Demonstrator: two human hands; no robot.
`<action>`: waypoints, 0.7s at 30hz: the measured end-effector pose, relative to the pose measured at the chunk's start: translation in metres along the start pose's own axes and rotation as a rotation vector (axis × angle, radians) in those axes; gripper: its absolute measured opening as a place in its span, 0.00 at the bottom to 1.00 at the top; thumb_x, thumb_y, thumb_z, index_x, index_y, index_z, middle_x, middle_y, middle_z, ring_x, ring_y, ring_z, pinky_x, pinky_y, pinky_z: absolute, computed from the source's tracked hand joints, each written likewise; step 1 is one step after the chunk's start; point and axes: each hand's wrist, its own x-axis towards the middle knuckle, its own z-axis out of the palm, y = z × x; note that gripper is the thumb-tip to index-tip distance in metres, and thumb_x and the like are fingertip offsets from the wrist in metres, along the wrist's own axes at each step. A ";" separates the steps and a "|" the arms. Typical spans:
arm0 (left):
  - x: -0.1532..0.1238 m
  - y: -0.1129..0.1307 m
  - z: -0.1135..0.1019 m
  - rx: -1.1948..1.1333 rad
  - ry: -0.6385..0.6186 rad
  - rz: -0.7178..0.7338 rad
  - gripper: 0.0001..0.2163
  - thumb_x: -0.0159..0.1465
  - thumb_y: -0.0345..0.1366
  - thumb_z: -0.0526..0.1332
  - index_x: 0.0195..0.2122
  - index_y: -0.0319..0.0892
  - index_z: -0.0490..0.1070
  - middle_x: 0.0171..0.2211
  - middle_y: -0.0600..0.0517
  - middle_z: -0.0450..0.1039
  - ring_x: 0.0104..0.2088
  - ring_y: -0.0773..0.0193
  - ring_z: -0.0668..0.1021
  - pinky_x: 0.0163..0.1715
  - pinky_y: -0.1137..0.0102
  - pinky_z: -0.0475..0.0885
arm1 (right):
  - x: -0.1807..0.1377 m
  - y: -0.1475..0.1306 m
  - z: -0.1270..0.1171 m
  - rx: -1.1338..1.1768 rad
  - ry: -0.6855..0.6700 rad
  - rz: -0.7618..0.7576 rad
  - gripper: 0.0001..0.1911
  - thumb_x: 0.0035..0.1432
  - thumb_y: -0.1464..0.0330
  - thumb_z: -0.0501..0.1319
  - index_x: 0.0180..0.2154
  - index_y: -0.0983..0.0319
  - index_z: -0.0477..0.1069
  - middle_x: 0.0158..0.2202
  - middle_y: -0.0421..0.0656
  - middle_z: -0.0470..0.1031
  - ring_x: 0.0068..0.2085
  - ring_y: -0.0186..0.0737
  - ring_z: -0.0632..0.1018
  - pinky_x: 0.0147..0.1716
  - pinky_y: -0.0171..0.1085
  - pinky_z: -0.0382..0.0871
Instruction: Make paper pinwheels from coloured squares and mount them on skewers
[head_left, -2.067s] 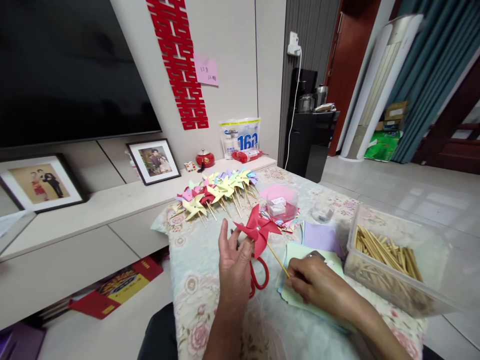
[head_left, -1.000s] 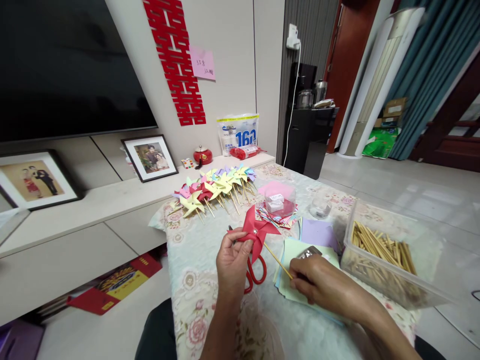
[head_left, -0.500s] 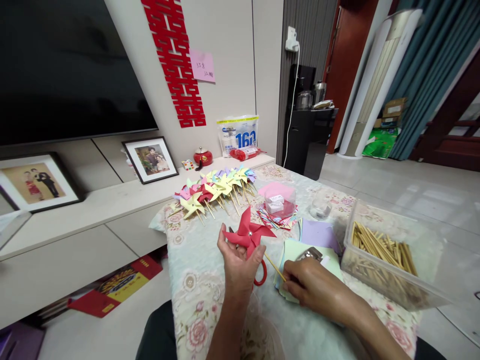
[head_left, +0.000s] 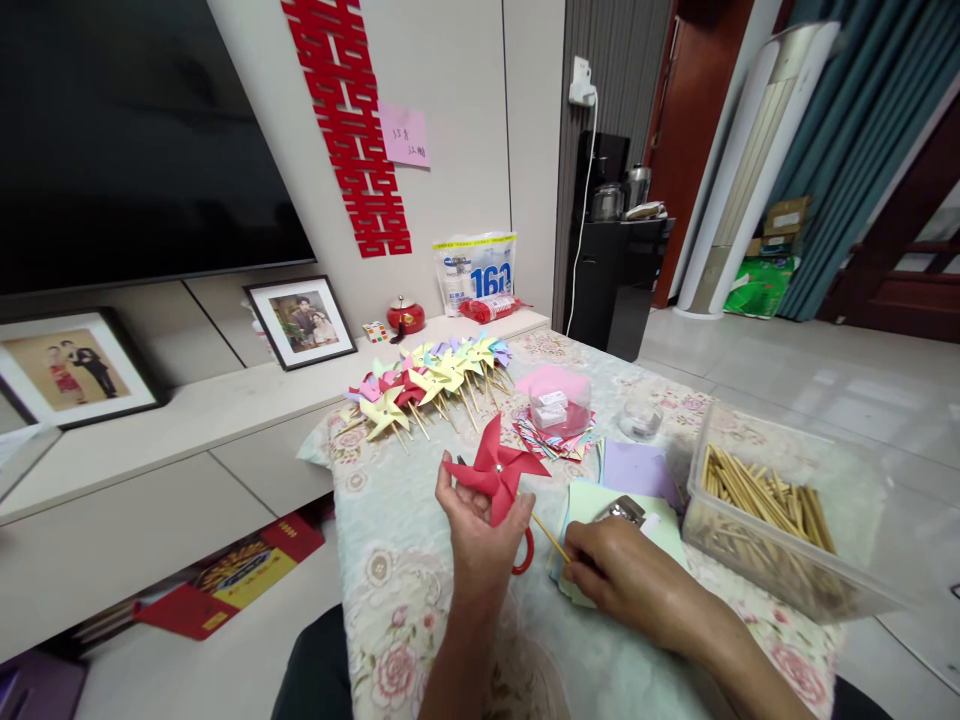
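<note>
Cloth-covered table, seen from the head camera, with work in progress at its near edge. At the right stands a clear plastic box of loose wooden sticks. At the far end lies a pile of finished pinwheels, their sticks pointing toward the viewer. Green paper sheets and a purple sheet lie between the box and the hands. The left hand is raised palm-up and half curled, with the thumb on one side and the fingertips on the other, closed lightly around the lower vanes of the red pinwheel. The right hand rests on the green paper, fingertips pinched together on the lower end of the pinwheel's stick. The pinwheel is held just above the table in front of the person, its face turned up toward the camera. Its long axis slants from the head at upper left down to the right hand at lower right. Red scissors lie on the cloth, mostly hidden behind the left hand.
</note>
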 end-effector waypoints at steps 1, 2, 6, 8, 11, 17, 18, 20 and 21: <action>0.000 0.002 0.000 -0.026 -0.009 -0.016 0.49 0.50 0.37 0.74 0.67 0.48 0.43 0.59 0.39 0.65 0.49 0.57 0.79 0.46 0.65 0.74 | -0.001 0.001 -0.002 -0.011 0.010 0.008 0.07 0.61 0.70 0.56 0.30 0.62 0.70 0.28 0.44 0.77 0.29 0.36 0.72 0.27 0.34 0.52; 0.000 0.004 -0.001 -0.057 -0.010 -0.035 0.46 0.52 0.40 0.72 0.66 0.49 0.46 0.58 0.40 0.66 0.47 0.59 0.79 0.43 0.67 0.75 | -0.002 0.001 -0.005 -0.023 0.023 0.017 0.08 0.61 0.71 0.55 0.30 0.62 0.70 0.29 0.45 0.77 0.29 0.37 0.72 0.27 0.34 0.53; 0.004 0.011 -0.009 -0.221 0.010 -0.154 0.24 0.62 0.51 0.62 0.54 0.42 0.69 0.50 0.43 0.72 0.37 0.62 0.78 0.33 0.69 0.73 | -0.009 0.007 -0.018 -0.073 0.090 0.046 0.10 0.63 0.72 0.53 0.29 0.62 0.69 0.31 0.45 0.77 0.31 0.39 0.74 0.30 0.35 0.55; 0.008 0.012 -0.014 -0.317 0.011 -0.234 0.20 0.62 0.52 0.61 0.44 0.39 0.75 0.43 0.44 0.75 0.35 0.61 0.78 0.32 0.68 0.73 | -0.013 0.010 -0.024 -0.079 0.117 0.054 0.11 0.64 0.72 0.52 0.29 0.61 0.69 0.31 0.45 0.77 0.31 0.39 0.74 0.30 0.36 0.56; 0.011 0.012 -0.018 -0.415 -0.003 -0.312 0.18 0.60 0.49 0.65 0.41 0.39 0.77 0.37 0.46 0.78 0.34 0.62 0.79 0.32 0.68 0.74 | -0.017 0.015 -0.031 -0.097 0.159 0.090 0.12 0.65 0.71 0.52 0.29 0.61 0.69 0.32 0.45 0.75 0.30 0.39 0.74 0.30 0.36 0.56; 0.009 0.016 -0.017 -0.457 -0.187 -0.329 0.17 0.57 0.45 0.70 0.44 0.41 0.78 0.44 0.46 0.79 0.38 0.62 0.79 0.37 0.68 0.75 | -0.021 0.017 -0.040 -0.180 0.201 0.150 0.14 0.66 0.73 0.50 0.30 0.61 0.71 0.31 0.44 0.73 0.30 0.39 0.73 0.30 0.37 0.56; 0.008 0.017 -0.017 -0.458 -0.212 -0.346 0.19 0.56 0.45 0.71 0.45 0.41 0.78 0.42 0.46 0.79 0.37 0.62 0.79 0.35 0.70 0.75 | -0.021 0.016 -0.041 -0.184 0.201 0.151 0.14 0.66 0.74 0.50 0.31 0.61 0.71 0.32 0.45 0.73 0.30 0.39 0.73 0.30 0.37 0.56; 0.007 0.019 -0.018 -0.460 -0.251 -0.380 0.23 0.51 0.46 0.74 0.46 0.41 0.78 0.40 0.47 0.80 0.34 0.64 0.79 0.32 0.72 0.74 | -0.022 0.015 -0.043 -0.200 0.193 0.162 0.15 0.66 0.74 0.49 0.30 0.61 0.71 0.32 0.45 0.72 0.30 0.39 0.73 0.30 0.37 0.56; 0.007 0.020 -0.019 -0.461 -0.271 -0.397 0.26 0.49 0.46 0.75 0.47 0.40 0.78 0.41 0.46 0.80 0.34 0.64 0.79 0.32 0.72 0.74 | -0.022 0.015 -0.044 -0.213 0.187 0.167 0.15 0.66 0.74 0.49 0.30 0.61 0.71 0.32 0.45 0.72 0.30 0.39 0.73 0.30 0.37 0.56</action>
